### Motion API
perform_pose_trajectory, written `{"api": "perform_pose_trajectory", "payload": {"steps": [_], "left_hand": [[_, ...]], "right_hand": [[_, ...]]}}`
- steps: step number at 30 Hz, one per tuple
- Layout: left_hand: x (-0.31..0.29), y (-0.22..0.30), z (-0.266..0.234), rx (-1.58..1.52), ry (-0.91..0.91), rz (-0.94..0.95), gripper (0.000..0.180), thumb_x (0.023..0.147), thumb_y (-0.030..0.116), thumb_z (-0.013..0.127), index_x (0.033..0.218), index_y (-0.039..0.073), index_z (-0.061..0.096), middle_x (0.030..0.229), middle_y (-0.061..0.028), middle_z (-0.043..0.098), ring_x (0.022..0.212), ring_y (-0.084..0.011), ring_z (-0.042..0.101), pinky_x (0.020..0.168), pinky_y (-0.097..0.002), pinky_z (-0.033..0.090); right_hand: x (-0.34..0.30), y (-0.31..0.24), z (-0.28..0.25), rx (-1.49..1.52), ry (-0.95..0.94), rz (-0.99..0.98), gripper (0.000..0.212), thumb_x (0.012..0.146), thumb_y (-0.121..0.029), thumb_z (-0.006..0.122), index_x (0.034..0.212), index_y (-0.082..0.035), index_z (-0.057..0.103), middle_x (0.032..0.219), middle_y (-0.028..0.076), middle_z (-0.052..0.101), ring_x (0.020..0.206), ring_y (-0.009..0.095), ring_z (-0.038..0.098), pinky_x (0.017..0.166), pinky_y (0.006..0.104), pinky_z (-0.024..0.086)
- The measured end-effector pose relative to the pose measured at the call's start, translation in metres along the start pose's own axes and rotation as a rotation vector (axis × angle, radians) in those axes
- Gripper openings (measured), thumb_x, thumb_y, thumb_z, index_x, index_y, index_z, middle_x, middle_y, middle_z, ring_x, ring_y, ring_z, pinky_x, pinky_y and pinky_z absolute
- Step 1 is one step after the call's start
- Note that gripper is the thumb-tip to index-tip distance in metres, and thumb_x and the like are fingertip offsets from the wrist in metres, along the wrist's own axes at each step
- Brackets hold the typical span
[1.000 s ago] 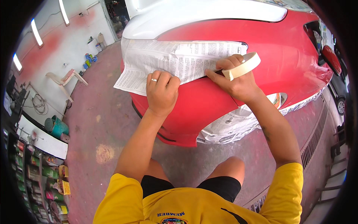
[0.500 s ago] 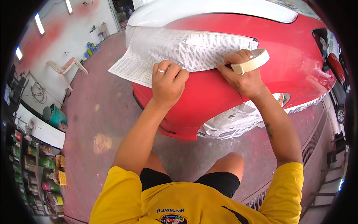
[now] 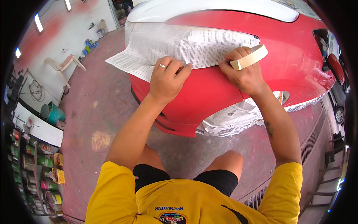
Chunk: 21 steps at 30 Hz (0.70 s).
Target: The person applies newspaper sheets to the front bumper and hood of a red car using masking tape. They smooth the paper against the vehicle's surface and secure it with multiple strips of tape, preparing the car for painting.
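Printed newspaper (image 3: 203, 43) lies over the headlight area of a red car front (image 3: 209, 91), its left corner sticking out past the bodywork. My left hand (image 3: 166, 79), with a ring on one finger, is closed on the paper's near edge, thumb and fingertips pinched together. Further right, my right hand (image 3: 245, 74) grips a roll of cream masking tape (image 3: 254, 58). A torn tape end shows on the roll's near side. Its thumb and fingertips press at the paper's near edge; what lies under them is hidden.
More newspaper (image 3: 231, 120) covers the wheel area. A white hood panel (image 3: 220, 7) rises at the car's far side. Left are a plastic chair (image 3: 64, 67), a teal bucket (image 3: 55, 114) and a shelf of cans (image 3: 44, 161). A floor grate (image 3: 311, 143) runs at right.
My left hand has shifted slightly, its thumb reaching further right along the paper's edge. The tape roll has tilted a little in my right hand. The view has moved slightly.
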<state>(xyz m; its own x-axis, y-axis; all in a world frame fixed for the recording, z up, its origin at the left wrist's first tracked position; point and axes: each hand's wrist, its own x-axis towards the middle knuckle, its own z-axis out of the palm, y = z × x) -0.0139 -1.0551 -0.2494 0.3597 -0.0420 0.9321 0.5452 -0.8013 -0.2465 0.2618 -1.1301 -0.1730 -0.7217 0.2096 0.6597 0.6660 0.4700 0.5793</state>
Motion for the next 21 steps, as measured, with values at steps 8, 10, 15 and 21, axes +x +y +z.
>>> {"api": "perform_pose_trajectory", "payload": {"steps": [8,10,15,21], "left_hand": [[0.011,0.004,0.004,-0.044,0.052,0.069,0.024,0.078,-0.001,0.088,0.099,0.009,0.082,0.088,0.0002,0.064,0.086,-0.0227,0.064,0.078,-0.0401,0.053],[0.016,0.001,0.004,-0.074,0.024,0.102,0.023,0.079,-0.002,0.087,0.098,0.009,0.081,0.087,-0.0005,0.064,0.085,-0.0227,0.064,0.077,-0.04,0.054],[0.014,-0.003,0.013,-0.081,0.069,0.065,0.022,0.08,-0.003,0.087,0.098,0.009,0.08,0.083,-0.001,0.06,0.078,-0.0221,0.063,0.068,-0.0376,0.054],[0.008,0.002,0.014,-0.068,0.036,-0.014,0.018,0.08,0.001,0.09,0.093,0.01,0.081,0.082,-0.001,0.06,0.074,-0.0207,0.062,0.066,-0.036,0.054]], "right_hand": [[-0.007,0.001,0.003,-0.017,-0.029,0.028,0.018,0.074,-0.013,0.078,0.092,-0.012,0.077,0.103,0.005,0.07,0.091,0.025,0.069,0.071,0.0394,0.055],[-0.011,0.003,0.006,0.001,-0.044,0.025,0.019,0.076,-0.013,0.078,0.094,-0.013,0.077,0.104,0.005,0.071,0.092,0.025,0.069,0.072,0.0395,0.055],[-0.007,0.003,0.006,0.022,-0.072,0.03,0.024,0.08,-0.013,0.077,0.104,-0.016,0.078,0.105,0.005,0.071,0.092,0.025,0.068,0.071,0.0394,0.055],[-0.004,0.001,0.002,-0.009,-0.081,-0.001,0.043,0.082,-0.014,0.078,0.124,-0.021,0.084,0.103,0.003,0.069,0.089,0.023,0.066,0.07,0.0389,0.054]]}}
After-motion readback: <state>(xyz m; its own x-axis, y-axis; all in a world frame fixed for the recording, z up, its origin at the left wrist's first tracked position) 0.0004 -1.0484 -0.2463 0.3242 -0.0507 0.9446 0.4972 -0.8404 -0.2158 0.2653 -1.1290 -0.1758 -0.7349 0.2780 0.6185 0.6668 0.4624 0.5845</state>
